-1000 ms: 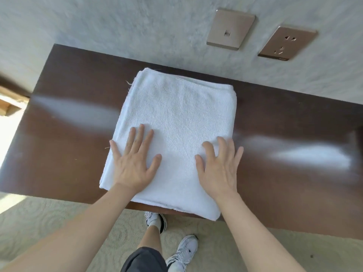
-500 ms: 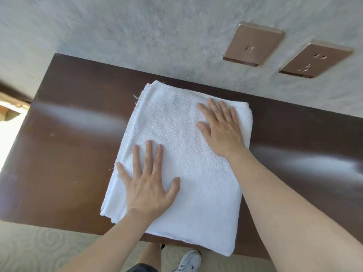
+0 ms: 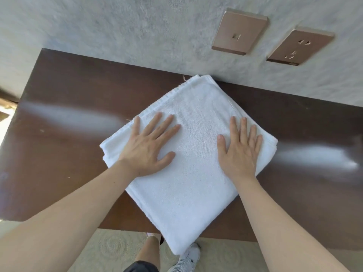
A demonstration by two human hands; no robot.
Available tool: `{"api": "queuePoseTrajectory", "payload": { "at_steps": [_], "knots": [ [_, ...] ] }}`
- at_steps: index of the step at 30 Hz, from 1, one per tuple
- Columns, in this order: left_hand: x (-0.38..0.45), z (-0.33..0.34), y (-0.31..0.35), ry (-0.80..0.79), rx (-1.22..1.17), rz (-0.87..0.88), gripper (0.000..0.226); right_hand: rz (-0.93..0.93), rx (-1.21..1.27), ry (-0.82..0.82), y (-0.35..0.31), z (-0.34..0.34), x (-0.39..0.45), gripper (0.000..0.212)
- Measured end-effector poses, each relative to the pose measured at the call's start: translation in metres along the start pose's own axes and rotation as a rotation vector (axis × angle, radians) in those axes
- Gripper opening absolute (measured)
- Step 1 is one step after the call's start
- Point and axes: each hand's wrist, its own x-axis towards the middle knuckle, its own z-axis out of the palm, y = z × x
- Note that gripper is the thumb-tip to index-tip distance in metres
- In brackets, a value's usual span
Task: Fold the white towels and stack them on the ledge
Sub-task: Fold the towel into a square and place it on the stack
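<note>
Before you: towel (image 3: 193, 179), white terry cloth, matt, with a fine looped nap and a stitched hem; loose threads at its edge. Ledge (image 3: 64, 107), dark brown wood, smooth and polished, glossy enough to throw pale streaks of glare. Wall (image 3: 127, 30), grey, matt, mottled like rough plaster. Two wall plates (image 3: 240, 32), bronze-toned, brushed satin sheen, metal by the look. Carpet (image 3: 110, 250), pale, matt, with a faint swirl pattern.
</note>
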Motion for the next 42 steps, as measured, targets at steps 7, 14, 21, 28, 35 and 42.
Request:
{"api": "queuePoseTrajectory", "payload": {
  "at_steps": [7, 14, 21, 28, 35, 42],
  "knots": [
    [0.028, -0.005, -0.009, 0.010, 0.060, 0.173, 0.058, 0.196, 0.023, 0.012, 0.000, 0.009, -0.044, 0.072],
    [-0.023, 0.009, 0.059, 0.115, -0.095, -0.298, 0.057, 0.196, -0.005, -0.019, -0.007, 0.015, -0.067, 0.064],
    [-0.099, 0.050, 0.122, 0.095, -0.071, -0.307, 0.073, 0.319, 0.028, -0.021, -0.016, 0.023, -0.098, 0.063],
    [-0.107, 0.042, 0.092, 0.017, -0.040, -0.103, 0.075, 0.351, 0.054, -0.047, -0.024, 0.027, -0.141, 0.068],
    [-0.122, 0.036, 0.116, 0.131, -0.189, 0.052, 0.052, -0.116, -0.005, -0.117, 0.009, 0.024, -0.180, 0.062],
    [-0.157, 0.041, 0.144, 0.147, -0.106, 0.051, 0.071, -0.498, -0.202, -0.188, 0.054, 0.009, -0.193, 0.085]
  ]
}}
